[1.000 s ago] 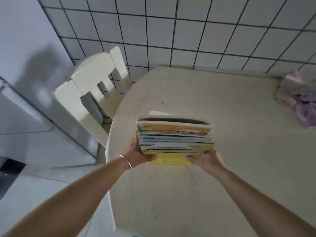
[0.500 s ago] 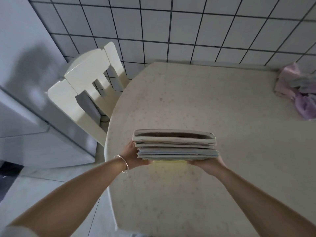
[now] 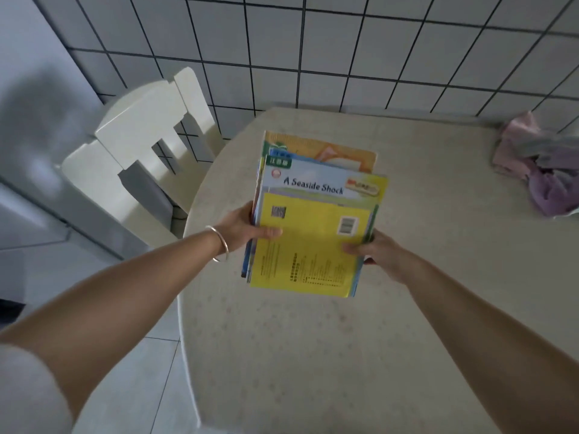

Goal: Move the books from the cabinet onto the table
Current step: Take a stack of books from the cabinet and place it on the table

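Note:
A stack of thin books (image 3: pixel 313 233) is held over the left part of the round cream table (image 3: pixel 407 308). Its covers face me: a yellow back cover lies nearest, with a blue "A Seaside Shock" cover and an orange one fanned out behind it. My left hand (image 3: pixel 247 230) grips the stack's left edge, thumb on the yellow cover. My right hand (image 3: pixel 379 252) grips the right edge near the lower corner. Whether the stack touches the tabletop cannot be told.
A cream wooden chair (image 3: pixel 147 145) stands at the table's left, against the tiled wall (image 3: pixel 344 42). A crumpled pink and purple cloth (image 3: pixel 542 170) lies at the table's far right. A grey cabinet face (image 3: pixel 28 120) fills the left side.
The stack was held on edge with its spines towards me; it has tipped so the covers face up and the books have fanned apart. Both hands stay on its sides.

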